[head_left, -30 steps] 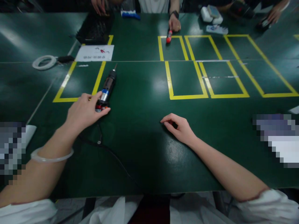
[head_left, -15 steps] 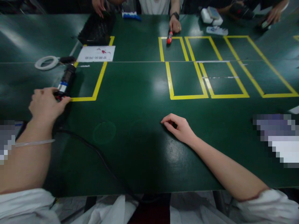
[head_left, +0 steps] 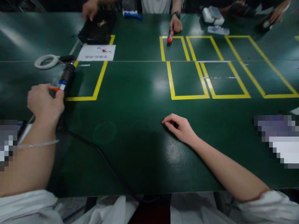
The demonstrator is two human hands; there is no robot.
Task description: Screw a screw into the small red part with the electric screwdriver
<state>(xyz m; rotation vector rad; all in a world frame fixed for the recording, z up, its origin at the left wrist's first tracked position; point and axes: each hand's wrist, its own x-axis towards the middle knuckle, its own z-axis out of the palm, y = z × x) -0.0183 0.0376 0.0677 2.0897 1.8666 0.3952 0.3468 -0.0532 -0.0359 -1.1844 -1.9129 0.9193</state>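
Observation:
My left hand (head_left: 45,101) is closed at the left of the table, its thumb and fingers around a thin orange thing (head_left: 54,89). Most of that thing is hidden by the fingers, so its kind does not show. Just beyond the fingertips lies a black cylindrical tool (head_left: 67,74) with a blue band and a silvery section; whether my hand touches it I cannot tell. Nearer the middle, my right hand (head_left: 181,127) rests on the green table (head_left: 137,109). Its fingers are curled, thumb and forefinger tips together, and nothing shows in them.
Beyond the tool are a coil of white tubing (head_left: 46,61), a printed white sheet (head_left: 97,53) and a black tray (head_left: 98,29). A black cable (head_left: 100,152) runs off the near edge. Across the table, a co-worker's hand (head_left: 176,25) touches a red-handled tool (head_left: 170,37).
My left hand has drawn slightly back from the black tool, and the orange thing now shows between its fingers. The co-worker's hand by the tray has shifted left. My right hand stays put.

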